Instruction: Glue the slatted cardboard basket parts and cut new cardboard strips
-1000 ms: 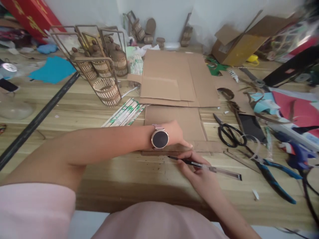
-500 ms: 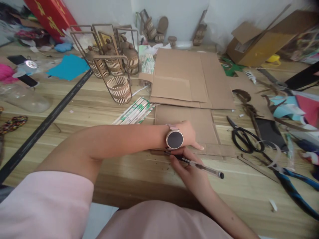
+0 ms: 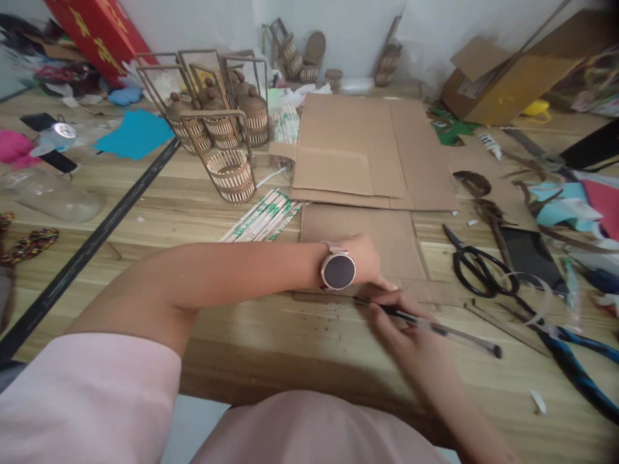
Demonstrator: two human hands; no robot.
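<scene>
My left hand (image 3: 371, 261), with a round watch (image 3: 338, 271) at the wrist, presses on a cardboard piece (image 3: 358, 222); its thumb is stretched out to the right and its other fingers are mostly hidden. Just below and to the right, my right hand (image 3: 411, 325) grips a black pen (image 3: 449, 333). The pen's tip end meets the near edge of a narrow cardboard strip (image 3: 430, 291), close to my left thumb. Behind my left hand lies a larger stack of cardboard sheets (image 3: 425, 161).
Bamboo lantern baskets (image 3: 235, 177) and paper-wrapped sticks (image 3: 264, 216) stand or lie left of the cardboard. Black scissors (image 3: 478, 267), blue-handled pliers (image 3: 570, 361) and scraps lie right. A cardboard box (image 3: 512, 77) is at the back right.
My right hand and the pen have slid to the right along the cardboard's near edge. My left hand has stayed on the cardboard. The view has shifted slightly.
</scene>
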